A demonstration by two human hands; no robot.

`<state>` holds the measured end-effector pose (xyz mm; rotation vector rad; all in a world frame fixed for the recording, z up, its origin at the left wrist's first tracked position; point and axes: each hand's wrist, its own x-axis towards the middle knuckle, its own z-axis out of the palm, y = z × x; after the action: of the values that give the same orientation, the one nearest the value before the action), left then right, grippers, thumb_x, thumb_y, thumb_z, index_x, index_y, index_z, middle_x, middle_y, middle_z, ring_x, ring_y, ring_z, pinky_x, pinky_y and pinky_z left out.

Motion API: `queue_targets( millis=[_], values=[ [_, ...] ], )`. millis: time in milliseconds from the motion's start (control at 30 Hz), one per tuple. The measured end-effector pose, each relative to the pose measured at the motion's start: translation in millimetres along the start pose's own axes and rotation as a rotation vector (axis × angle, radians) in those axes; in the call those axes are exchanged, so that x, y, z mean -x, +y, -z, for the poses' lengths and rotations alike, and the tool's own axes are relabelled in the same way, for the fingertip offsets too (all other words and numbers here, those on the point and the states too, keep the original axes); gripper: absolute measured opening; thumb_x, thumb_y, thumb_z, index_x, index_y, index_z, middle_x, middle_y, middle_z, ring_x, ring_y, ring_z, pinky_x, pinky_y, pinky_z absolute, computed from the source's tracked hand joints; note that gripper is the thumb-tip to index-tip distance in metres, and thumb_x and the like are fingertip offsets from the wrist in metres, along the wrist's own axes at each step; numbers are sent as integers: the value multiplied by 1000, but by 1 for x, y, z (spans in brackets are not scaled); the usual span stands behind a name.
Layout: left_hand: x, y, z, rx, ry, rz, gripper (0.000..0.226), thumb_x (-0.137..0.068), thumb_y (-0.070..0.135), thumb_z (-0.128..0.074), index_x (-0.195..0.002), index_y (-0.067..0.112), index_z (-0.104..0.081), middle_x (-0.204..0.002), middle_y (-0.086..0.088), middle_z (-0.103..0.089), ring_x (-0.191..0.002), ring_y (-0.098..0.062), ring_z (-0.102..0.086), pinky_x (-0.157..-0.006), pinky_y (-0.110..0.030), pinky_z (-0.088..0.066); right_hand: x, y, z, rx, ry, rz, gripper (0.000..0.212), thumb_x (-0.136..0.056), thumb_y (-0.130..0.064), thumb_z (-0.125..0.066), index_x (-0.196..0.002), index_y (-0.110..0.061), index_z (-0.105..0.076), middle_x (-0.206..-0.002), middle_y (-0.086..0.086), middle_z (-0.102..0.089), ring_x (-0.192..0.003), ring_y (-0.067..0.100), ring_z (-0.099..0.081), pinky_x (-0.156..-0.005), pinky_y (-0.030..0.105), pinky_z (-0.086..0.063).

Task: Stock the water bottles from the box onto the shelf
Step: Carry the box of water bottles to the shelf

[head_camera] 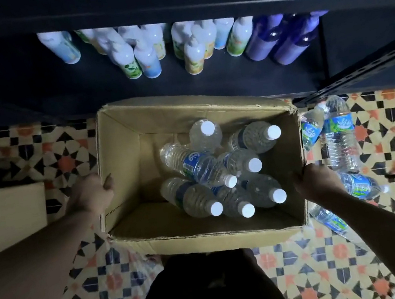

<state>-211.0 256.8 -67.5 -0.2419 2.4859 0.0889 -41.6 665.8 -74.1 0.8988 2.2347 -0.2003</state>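
Observation:
An open cardboard box sits in the middle of the head view, over the patterned floor and just in front of a dark shelf. Several clear water bottles with white caps and blue labels lie jumbled inside it. My left hand grips the box's left wall, thumb over the rim. On the opposite side, my right hand holds the right wall near its lower corner. The shelf carries white bottles and purple bottles.
Several more water bottles lie loose on the tiled floor to the right of the box. A pale box or carton stands at the left. A metal shelf upright runs across the upper right. My dark-clothed legs are below the box.

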Motion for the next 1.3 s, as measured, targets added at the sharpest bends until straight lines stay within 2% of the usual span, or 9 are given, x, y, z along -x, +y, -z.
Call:
queue_targets(
  millis=[67, 533, 600, 733, 867, 967, 1067, 1167, 1300],
  values=[
    [2, 0, -2, -13, 22, -8, 36, -100, 35, -44, -79, 7, -50, -68, -10, -46, -58, -21, -46, -46, -29, -31, -5, 1, 4, 8, 1, 8, 46, -98, -40, -49, -105, 3, -65, -104, 30, -64, -98, 44, -63, -78, 41, -50],
    [-5, -8, -7, -84, -2, -73, 49, -101, 39, -42, -66, 6, -51, -59, -13, -53, -53, -24, -51, -45, -28, -32, -1, -6, 12, -15, 31, -54, 50, -99, -44, -44, -109, 1, -65, -104, 27, -66, -98, 43, -63, -77, 40, -50],
    [-3, -8, -5, -114, -7, -82, 45, -101, 39, -42, -77, 2, -55, -68, -14, -57, -61, -25, -56, -48, -29, -35, 5, -6, 15, 7, 38, -45, 50, -100, -43, -41, -107, -1, -67, -100, 26, -66, -95, 42, -64, -75, 38, -49],
    [7, -7, 2, -62, -33, -31, 37, -99, 34, -45, -121, 5, -48, -109, -20, -58, -92, -33, -60, -61, -35, -43, 19, -10, 26, 47, 2, 34, 35, -101, -28, -45, -113, -2, -65, -108, 25, -67, -102, 40, -63, -78, 36, -47],
    [34, -5, 26, 128, -140, 25, 31, -95, 24, -52, -123, 11, -47, -112, -13, -59, -92, -27, -60, -69, -37, -53, 40, -27, 60, -26, 140, 90, 34, -95, -29, -49, -123, -11, -45, -124, 19, -56, -114, 38, -56, -92, 45, -45],
    [62, -8, 61, 201, -240, 6, 42, -95, 24, -54, -135, 14, -44, -125, -11, -58, -106, -27, -59, -79, -37, -50, 55, -64, 105, -71, 170, 214, 42, -93, -31, -51, -130, -13, -42, -128, 19, -54, -118, 38, -52, -94, 46, -43],
    [88, -20, 104, 336, -206, -6, 47, -97, 31, -53, -141, 16, -44, -141, -6, -51, -119, -24, -55, -94, -36, -48, 77, -122, 149, -135, 87, 436, 42, -90, -25, -58, -131, -14, -51, -128, 16, -61, -117, 35, -58, -95, 38, -43],
    [109, -51, 141, 489, -113, -5, 44, -97, 33, -54, -138, 18, -48, -136, -2, -56, -105, -20, -62, -84, -32, -52, 111, -193, 177, -21, -78, 668, 39, -94, -21, -56, -132, -16, -55, -127, 10, -64, -117, 28, -58, -90, 28, -41],
    [126, -117, 172, 611, -88, 64, 42, -96, 32, -56, -137, 19, -51, -132, -1, -60, -102, -15, -63, -77, -22, -47, 168, -291, 194, 137, -181, 861, 36, -97, -20, -52, -133, -19, -54, -127, 5, -65, -114, 23, -60, -94, 29, -45]
  ],
)
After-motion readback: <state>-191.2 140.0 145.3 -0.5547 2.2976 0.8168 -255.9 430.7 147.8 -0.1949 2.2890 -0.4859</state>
